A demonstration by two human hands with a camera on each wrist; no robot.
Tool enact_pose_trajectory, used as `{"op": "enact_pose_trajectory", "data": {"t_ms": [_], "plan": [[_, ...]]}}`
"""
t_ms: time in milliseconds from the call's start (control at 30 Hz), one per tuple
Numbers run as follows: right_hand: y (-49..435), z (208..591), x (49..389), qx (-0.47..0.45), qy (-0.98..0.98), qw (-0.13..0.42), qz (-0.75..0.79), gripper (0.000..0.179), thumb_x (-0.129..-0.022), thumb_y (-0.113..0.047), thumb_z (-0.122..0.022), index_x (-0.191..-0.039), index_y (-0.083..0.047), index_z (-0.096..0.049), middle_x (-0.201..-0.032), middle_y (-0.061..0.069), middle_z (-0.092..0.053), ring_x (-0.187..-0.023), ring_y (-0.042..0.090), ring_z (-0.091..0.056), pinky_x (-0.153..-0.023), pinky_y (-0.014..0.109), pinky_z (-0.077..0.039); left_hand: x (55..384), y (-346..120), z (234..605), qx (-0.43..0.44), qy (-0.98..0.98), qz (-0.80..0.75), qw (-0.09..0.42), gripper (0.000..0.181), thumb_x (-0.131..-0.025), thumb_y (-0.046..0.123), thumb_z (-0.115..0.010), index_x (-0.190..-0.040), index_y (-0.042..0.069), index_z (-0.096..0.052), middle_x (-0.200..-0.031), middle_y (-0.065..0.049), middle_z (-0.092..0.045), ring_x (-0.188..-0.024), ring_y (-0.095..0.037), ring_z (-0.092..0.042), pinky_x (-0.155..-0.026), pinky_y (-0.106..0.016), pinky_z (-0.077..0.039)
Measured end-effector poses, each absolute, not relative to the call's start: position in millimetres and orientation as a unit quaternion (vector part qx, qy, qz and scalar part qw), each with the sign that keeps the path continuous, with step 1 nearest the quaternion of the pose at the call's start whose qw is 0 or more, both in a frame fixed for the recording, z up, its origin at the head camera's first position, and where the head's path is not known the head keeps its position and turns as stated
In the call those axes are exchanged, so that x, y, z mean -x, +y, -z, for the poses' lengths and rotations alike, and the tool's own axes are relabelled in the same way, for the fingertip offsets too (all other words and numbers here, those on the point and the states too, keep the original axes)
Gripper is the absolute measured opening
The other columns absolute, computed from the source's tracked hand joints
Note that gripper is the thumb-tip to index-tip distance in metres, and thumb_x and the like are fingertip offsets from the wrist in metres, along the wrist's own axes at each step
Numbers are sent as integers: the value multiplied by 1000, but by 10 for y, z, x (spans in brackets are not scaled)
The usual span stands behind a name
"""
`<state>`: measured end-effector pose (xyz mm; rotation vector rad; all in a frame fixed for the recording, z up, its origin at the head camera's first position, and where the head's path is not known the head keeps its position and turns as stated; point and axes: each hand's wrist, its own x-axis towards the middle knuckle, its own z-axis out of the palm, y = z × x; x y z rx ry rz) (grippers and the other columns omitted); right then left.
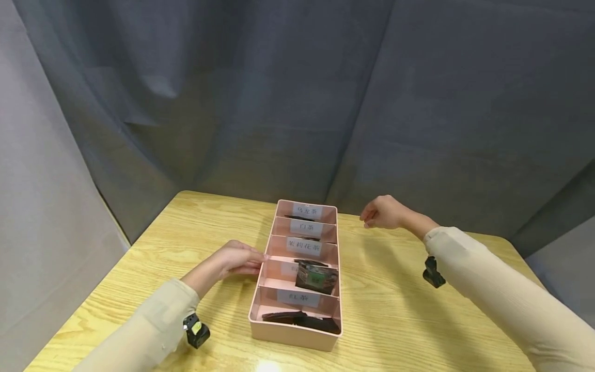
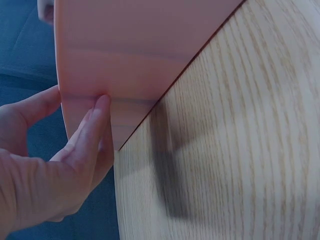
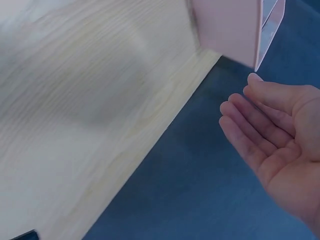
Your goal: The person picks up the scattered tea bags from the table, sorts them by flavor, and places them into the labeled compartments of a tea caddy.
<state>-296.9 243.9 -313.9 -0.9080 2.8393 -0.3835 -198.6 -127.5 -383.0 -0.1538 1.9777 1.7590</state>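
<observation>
A pink divided box (image 1: 293,338) stands lengthwise on the table, its compartments marked with white paper labels in Chinese tea names. Flat dark packets lie inside; one packet with a green patch (image 1: 316,278) leans in the second compartment from the front. More black packets (image 1: 316,323) fill the front compartment. My left hand (image 1: 237,258) touches the box's left side, fingers straight against the outer wall (image 2: 130,75) and thumb at the rim. Beyond the box's far right corner, my right hand (image 1: 383,212) hovers above the table, fingers loosely bent, with nothing in it.
The light wooden table (image 1: 409,310) extends on both sides of the box. A dark grey curtain (image 1: 260,103) hangs behind the table's back edge, and paler cloth (image 1: 51,206) hangs at the left. Small black cameras (image 1: 433,273) are strapped to both wrists.
</observation>
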Motion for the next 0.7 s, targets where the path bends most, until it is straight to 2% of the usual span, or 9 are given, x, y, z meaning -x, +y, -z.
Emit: {"op": "enact_pose_trajectory", "data": {"t_ms": [533,700], "plan": [[3187,3327,2703,270,954,68,109,14,-84,-13,-72,-92,-3,-74,-84,7,-75,-75,18,-69,-66,31,-60,1978,-1276,3836,49,722,-645,246,32,-89,6,-64,-112,-15,-59,-90,-9,-75,-83,-13,-70,-83,-30,-62],[3411,3380,2626,256,960,65,93,17,-83,-16,-72,-93,-2,-73,-84,7,-74,-74,19,-68,-65,32,-60,1971,-1278,3827,53,721,-646,246,30,-89,5,-64,-112,-15,-60,-94,-14,-75,-84,-14,-71,-83,-31,-62]]}}
